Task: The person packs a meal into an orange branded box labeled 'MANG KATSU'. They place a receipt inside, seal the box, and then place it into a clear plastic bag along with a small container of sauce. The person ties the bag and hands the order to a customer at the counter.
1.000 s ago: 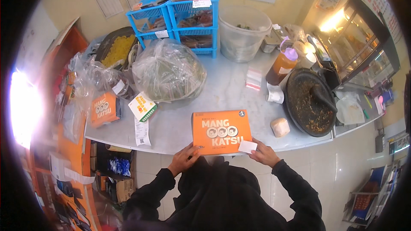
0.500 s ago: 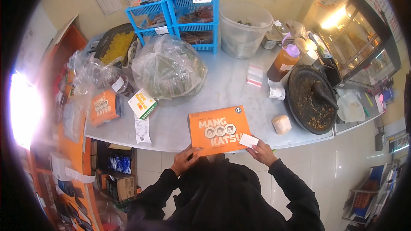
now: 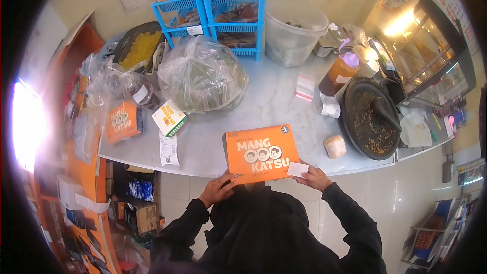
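Both hands have barely moved since a moment ago; the flat orange box (image 3: 261, 153) sits a bit more tilted at the front edge of the surface (image 3: 264, 101). It is smooth cardboard, shaped like a rectangle. The left hand (image 3: 219, 189) holds its near left corner, fingers pressed on the edge. The right hand (image 3: 313, 176) pinches a small white paper slip (image 3: 298, 169) against the box's near right corner. A round dark stone mortar (image 3: 368, 119) with rough crumbs sits near the right edge. A crinkly clear plastic bag (image 3: 200, 76) bulges behind the box.
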Demonstrator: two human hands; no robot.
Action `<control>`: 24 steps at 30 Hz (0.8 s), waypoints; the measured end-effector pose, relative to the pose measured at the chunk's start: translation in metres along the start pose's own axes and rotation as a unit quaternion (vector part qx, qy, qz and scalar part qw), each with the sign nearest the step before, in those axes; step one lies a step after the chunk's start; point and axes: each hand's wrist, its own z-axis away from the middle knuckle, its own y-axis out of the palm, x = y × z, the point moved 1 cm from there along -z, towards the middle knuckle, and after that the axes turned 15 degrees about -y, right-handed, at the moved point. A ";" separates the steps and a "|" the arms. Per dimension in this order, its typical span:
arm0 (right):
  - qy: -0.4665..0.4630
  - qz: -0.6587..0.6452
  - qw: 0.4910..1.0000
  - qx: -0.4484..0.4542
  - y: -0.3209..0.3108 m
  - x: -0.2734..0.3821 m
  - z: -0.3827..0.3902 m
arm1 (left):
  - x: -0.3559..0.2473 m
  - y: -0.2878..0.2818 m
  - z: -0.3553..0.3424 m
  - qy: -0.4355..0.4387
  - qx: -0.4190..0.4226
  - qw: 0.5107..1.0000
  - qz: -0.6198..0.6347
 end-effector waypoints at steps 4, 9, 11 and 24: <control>-0.021 -0.003 1.000 -0.003 -0.005 0.000 -0.008 | -0.009 -0.002 -0.005 -0.007 -0.028 0.999 -0.021; -0.055 -0.008 0.998 0.029 -0.016 -0.006 -0.011 | -0.019 0.005 -0.003 -0.024 -0.094 0.994 -0.051; -0.087 0.011 0.992 0.085 -0.031 -0.008 -0.015 | -0.025 0.004 0.000 -0.048 -0.084 0.994 -0.048; -0.024 -0.015 0.996 0.082 -0.036 0.003 -0.012 | -0.036 -0.003 -0.006 -0.029 -0.087 0.991 -0.096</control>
